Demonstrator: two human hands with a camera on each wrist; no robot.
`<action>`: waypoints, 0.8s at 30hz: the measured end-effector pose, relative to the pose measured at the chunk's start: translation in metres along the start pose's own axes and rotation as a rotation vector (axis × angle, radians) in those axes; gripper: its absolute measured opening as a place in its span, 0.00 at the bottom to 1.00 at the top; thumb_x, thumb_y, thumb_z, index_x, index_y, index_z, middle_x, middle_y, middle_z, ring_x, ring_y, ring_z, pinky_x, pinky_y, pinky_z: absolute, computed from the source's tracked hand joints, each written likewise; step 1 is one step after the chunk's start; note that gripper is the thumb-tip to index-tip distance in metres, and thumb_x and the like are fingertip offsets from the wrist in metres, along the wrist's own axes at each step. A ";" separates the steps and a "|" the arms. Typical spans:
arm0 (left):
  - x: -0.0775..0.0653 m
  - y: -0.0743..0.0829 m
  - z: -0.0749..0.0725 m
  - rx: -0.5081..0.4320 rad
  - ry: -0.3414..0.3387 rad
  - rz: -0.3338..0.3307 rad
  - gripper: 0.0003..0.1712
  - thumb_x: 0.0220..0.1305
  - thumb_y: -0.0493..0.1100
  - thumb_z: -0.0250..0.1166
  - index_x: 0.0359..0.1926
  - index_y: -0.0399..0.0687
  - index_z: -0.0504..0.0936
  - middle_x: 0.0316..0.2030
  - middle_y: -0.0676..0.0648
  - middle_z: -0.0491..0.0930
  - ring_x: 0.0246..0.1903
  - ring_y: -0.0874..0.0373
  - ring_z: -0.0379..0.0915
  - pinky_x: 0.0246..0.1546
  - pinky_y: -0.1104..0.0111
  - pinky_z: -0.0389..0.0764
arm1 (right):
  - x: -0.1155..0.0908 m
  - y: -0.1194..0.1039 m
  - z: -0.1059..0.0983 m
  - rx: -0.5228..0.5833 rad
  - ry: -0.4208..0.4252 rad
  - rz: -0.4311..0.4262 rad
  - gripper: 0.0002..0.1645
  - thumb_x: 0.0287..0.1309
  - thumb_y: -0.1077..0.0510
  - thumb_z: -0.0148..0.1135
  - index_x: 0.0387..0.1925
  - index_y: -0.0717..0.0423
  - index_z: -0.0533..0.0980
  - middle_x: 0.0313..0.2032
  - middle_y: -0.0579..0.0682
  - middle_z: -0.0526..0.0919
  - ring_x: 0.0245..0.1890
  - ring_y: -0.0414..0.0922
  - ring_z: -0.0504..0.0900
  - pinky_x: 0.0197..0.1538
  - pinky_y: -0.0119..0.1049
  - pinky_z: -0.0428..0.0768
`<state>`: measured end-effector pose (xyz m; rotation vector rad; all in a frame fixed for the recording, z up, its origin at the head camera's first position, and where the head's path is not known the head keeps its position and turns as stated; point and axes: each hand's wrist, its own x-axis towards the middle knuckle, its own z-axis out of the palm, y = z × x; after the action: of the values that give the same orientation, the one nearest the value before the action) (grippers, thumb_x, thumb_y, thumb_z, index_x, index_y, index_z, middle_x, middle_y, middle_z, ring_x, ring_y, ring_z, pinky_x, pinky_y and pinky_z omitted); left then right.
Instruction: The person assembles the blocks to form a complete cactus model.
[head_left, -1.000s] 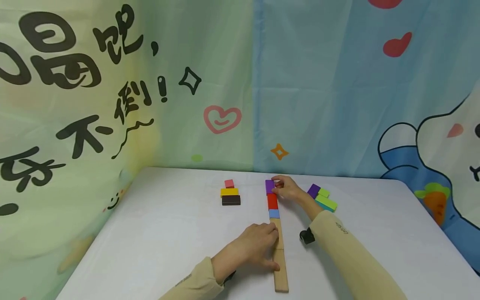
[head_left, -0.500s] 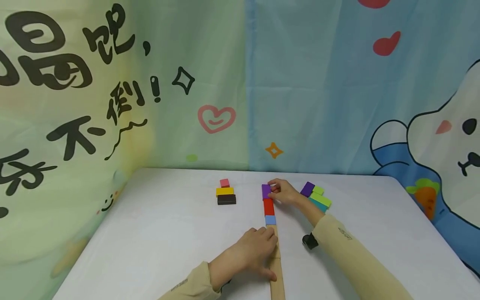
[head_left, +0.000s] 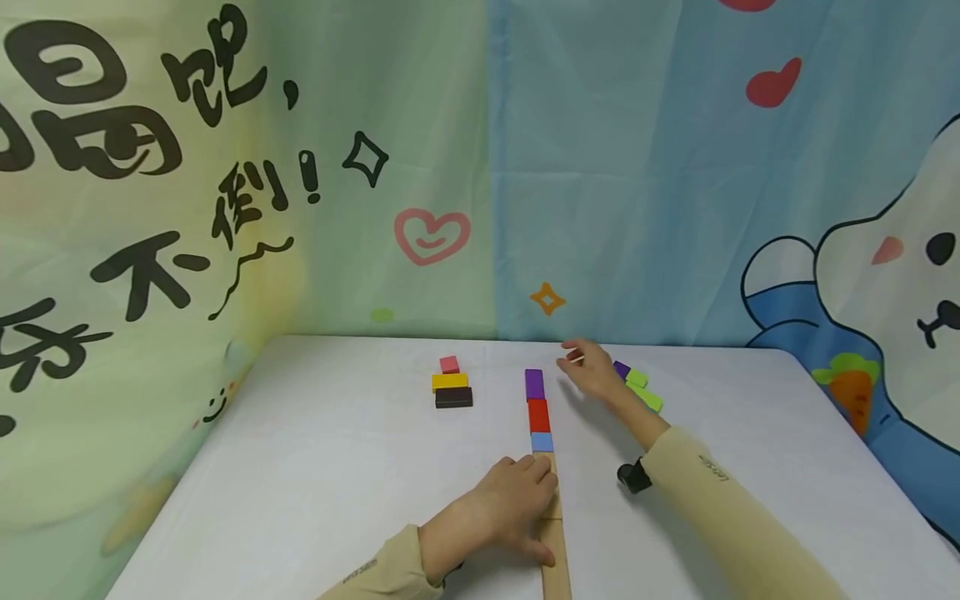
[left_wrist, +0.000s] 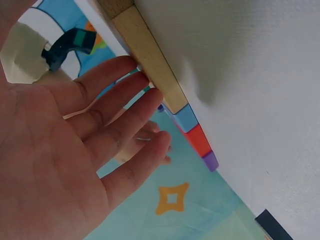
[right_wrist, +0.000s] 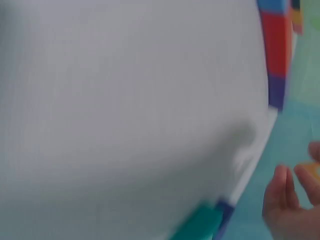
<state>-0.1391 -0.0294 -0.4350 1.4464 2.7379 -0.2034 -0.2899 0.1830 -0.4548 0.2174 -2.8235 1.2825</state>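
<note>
A straight line of blocks runs away from me: wooden blocks, a light blue block, a red block and a purple block at the far end. My left hand lies along the left side of the wooden blocks, thumb nearer me. In the left wrist view its fingers are extended, tips at the wood. Lifted off the table, my right hand is to the right of the purple block, apart from it, fingers loosely bent with nothing visibly held.
Left of the line sit a pink block, a yellow block and a black block. On the right, partly behind the right arm, are lime green blocks, another purple block and a teal block.
My right hand has let go of the far purple block and moved right and up, away from the line. The left hand stays at the wooden blocks. The head view has shifted slightly.
</note>
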 end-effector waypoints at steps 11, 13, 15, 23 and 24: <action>0.001 0.000 0.000 -0.003 0.016 0.011 0.48 0.41 0.80 0.68 0.50 0.48 0.76 0.43 0.54 0.69 0.42 0.64 0.67 0.39 0.72 0.72 | -0.022 0.044 -0.078 -0.309 -0.044 0.218 0.27 0.64 0.61 0.55 0.56 0.80 0.70 0.55 0.76 0.72 0.55 0.70 0.71 0.57 0.60 0.71; 0.001 0.000 0.000 0.003 0.022 0.011 0.48 0.41 0.80 0.68 0.50 0.49 0.76 0.42 0.55 0.69 0.42 0.64 0.67 0.38 0.72 0.72 | -0.024 0.051 -0.082 -0.291 -0.089 0.257 0.26 0.63 0.61 0.56 0.54 0.82 0.70 0.53 0.77 0.73 0.53 0.69 0.72 0.56 0.59 0.73; 0.000 -0.001 0.000 0.007 0.027 0.010 0.47 0.41 0.80 0.67 0.49 0.49 0.76 0.42 0.55 0.69 0.42 0.65 0.67 0.38 0.72 0.72 | -0.025 0.056 -0.083 -0.266 -0.105 0.283 0.24 0.63 0.62 0.58 0.52 0.81 0.71 0.49 0.75 0.75 0.50 0.67 0.74 0.54 0.56 0.75; 0.003 -0.004 0.004 -0.009 0.027 0.024 0.47 0.41 0.80 0.68 0.49 0.49 0.76 0.42 0.55 0.69 0.42 0.64 0.66 0.39 0.72 0.72 | -0.027 0.061 -0.082 -0.220 0.063 0.180 0.17 0.59 0.63 0.63 0.43 0.75 0.74 0.39 0.68 0.78 0.40 0.61 0.76 0.43 0.51 0.76; 0.004 -0.005 0.005 -0.008 0.026 0.025 0.47 0.41 0.80 0.67 0.50 0.49 0.76 0.42 0.55 0.69 0.42 0.64 0.66 0.39 0.73 0.72 | -0.026 0.060 -0.082 -0.212 0.101 0.149 0.18 0.59 0.63 0.63 0.45 0.76 0.74 0.40 0.69 0.78 0.41 0.62 0.77 0.43 0.52 0.76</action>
<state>-0.1451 -0.0298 -0.4399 1.4912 2.7354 -0.1733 -0.2745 0.2865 -0.4480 -0.0630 -2.9050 0.9726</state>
